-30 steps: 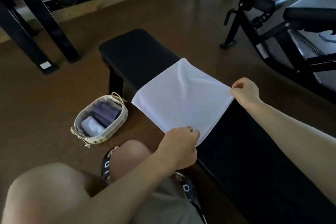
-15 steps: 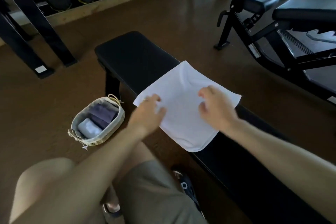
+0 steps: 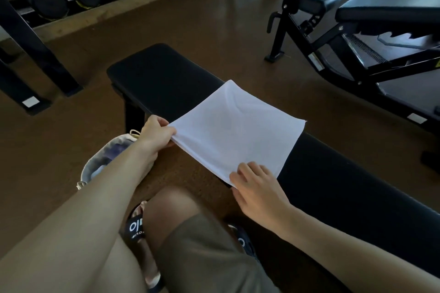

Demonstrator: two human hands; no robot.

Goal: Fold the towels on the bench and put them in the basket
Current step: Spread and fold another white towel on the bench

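My left arm hides most of the basket. My left hand pinches the towel's left corner; my right hand rests loosely open on its near corner, on the desk.

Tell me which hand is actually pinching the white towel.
The left hand: it grips the towel corner off the bench edge. The right hand only rests open at the near corner.

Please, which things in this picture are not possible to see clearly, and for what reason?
- Basket, head view: the left forearm covers most of it, so its contents cannot be counted.
- White towel: its number of layers is unclear; the right hand hides the near corner.
- Left hand: the fingers under the towel are hidden.
- Bench: the near end is cut off by the frame edge.
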